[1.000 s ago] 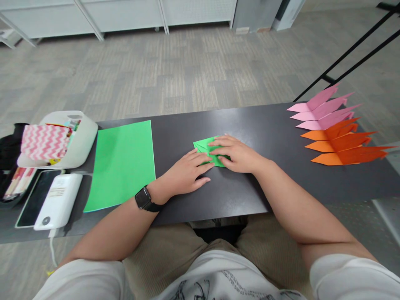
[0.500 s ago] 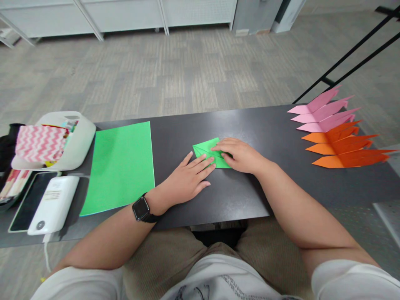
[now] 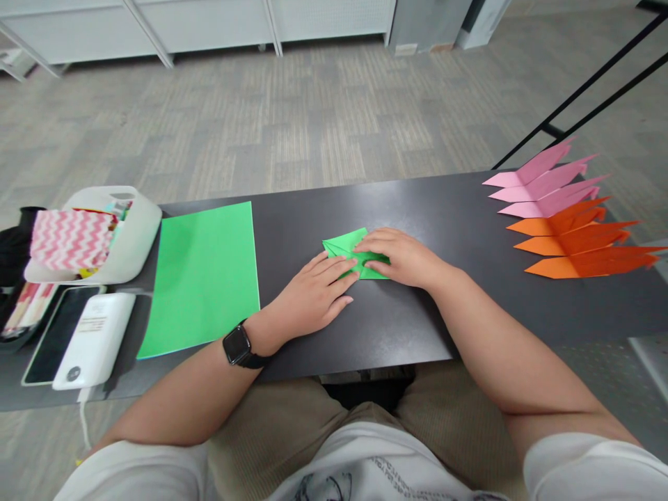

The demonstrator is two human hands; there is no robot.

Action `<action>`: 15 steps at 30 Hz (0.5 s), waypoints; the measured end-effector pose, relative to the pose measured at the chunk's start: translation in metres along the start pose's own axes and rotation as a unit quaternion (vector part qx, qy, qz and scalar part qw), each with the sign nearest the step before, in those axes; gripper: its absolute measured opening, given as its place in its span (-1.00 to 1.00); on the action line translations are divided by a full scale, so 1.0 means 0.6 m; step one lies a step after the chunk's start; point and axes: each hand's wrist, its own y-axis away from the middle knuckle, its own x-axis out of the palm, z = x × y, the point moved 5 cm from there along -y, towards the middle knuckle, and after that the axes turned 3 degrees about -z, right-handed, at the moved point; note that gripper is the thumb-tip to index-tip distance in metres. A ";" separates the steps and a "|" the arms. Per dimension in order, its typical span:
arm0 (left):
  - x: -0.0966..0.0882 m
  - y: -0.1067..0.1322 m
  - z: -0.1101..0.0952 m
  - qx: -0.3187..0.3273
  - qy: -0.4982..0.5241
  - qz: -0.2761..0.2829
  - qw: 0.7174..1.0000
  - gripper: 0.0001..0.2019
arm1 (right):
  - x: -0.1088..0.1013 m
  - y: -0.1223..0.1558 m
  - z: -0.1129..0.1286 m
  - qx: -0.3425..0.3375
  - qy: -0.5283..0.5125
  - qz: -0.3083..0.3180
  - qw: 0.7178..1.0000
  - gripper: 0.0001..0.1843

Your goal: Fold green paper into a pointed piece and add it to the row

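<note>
On the middle of the dark table point(image 3: 443, 202), folded green paper point(image 3: 342, 243) lies partly under the left hand point(image 3: 316, 292) and right hand point(image 3: 404, 257): left is flat, fingers drawn closer together than half a second ago, tips resting on its near side, no grip. Right is half-curled over the right part; can't tell if it has hold of a flap. Paper has hardly shifted, so I'd read it as left steadying, right working a crease, flat-folding stage.
</note>
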 end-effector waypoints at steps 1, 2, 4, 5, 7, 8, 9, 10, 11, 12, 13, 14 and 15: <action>-0.002 -0.001 0.001 -0.002 0.000 -0.006 1.000 -0.56 | 0.000 0.000 0.000 0.002 0.000 0.000 1.000 -0.62; -0.003 -0.001 0.002 -0.003 0.000 -0.009 1.000 -0.56 | 0.001 0.000 -0.001 0.004 0.001 0.001 1.000 -0.62; -0.002 -0.002 0.005 -0.006 -0.001 -0.005 1.000 -0.56 | 0.002 0.000 -0.002 0.006 0.003 0.005 1.000 -0.62; 0.000 -0.002 0.007 -0.006 0.000 -0.002 1.000 -0.56 | 0.002 0.000 -0.002 0.006 0.004 0.007 1.000 -0.62; 0.002 -0.001 0.009 -0.006 0.004 0.003 1.000 -0.57 | 0.003 0.000 -0.002 0.002 0.005 0.006 1.000 -0.63; 0.002 -0.001 0.009 -0.006 0.005 0.004 1.000 -0.57 | 0.002 0.000 -0.001 0.000 0.004 0.005 1.000 -0.64; 0.002 -0.001 0.009 -0.006 0.006 0.006 1.000 -0.57 | 0.002 0.000 -0.001 -0.001 0.002 0.003 1.000 -0.63; 0.001 -0.001 0.008 -0.007 0.006 0.007 1.000 -0.58 | 0.001 0.001 0.001 -0.002 0.000 0.002 1.000 -0.63; 0.001 -0.001 0.008 -0.009 0.006 0.008 1.000 -0.58 | 0.001 0.001 0.002 -0.003 -0.002 0.001 1.000 -0.63; 0.000 -0.001 0.008 -0.010 0.006 0.010 1.000 -0.59 | 0.000 0.001 0.004 -0.002 -0.003 0.001 1.000 -0.62; -0.001 -0.001 0.008 -0.012 0.006 0.011 1.000 -0.59 | -0.001 0.002 0.005 -0.001 -0.003 0.002 1.000 -0.62; -0.001 -0.001 0.008 -0.013 0.007 0.014 1.000 -0.59 | -0.001 0.002 0.006 0.000 -0.002 0.003 1.000 -0.62; -0.001 0.000 0.008 -0.014 0.008 0.016 1.000 -0.59 | -0.001 0.002 0.006 0.002 -0.002 0.004 1.000 -0.61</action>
